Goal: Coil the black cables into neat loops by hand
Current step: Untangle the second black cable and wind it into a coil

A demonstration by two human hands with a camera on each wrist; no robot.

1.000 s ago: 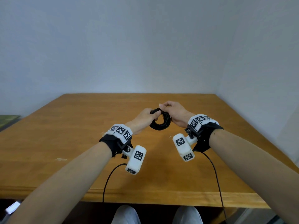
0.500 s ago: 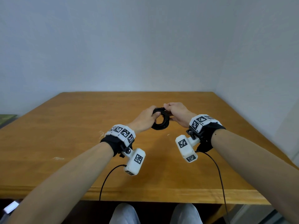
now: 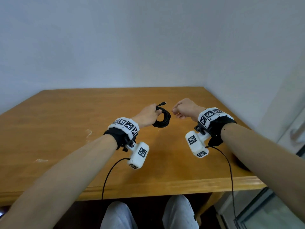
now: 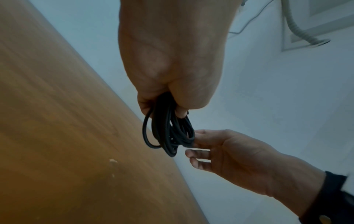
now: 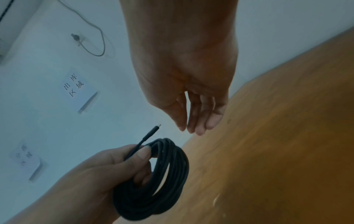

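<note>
A black cable (image 3: 162, 119) is wound into a small round coil and hangs above the wooden table (image 3: 66, 129). My left hand (image 3: 147, 115) grips the coil at its top, thumb pressed over the strands (image 5: 153, 178). The plug end (image 3: 163, 103) sticks out past the fist toward the right. My right hand (image 3: 184, 108) hovers a short way to the right of the coil, fingers loose and nearly straight (image 5: 193, 118), holding nothing. In the left wrist view the coil (image 4: 168, 131) dangles below the left fist, with the right hand's fingertips (image 4: 193, 154) close beside it.
The table sits in a corner between two pale walls. Thin camera leads (image 3: 109, 176) run from both wrists over the front edge. A dark object (image 3: 241, 163) lies partly hidden under my right forearm. My knees (image 3: 118, 214) show below the table.
The right hand has let go of the coil and drawn away to the right. The left hand alone now holds it, with the plug end sticking out.
</note>
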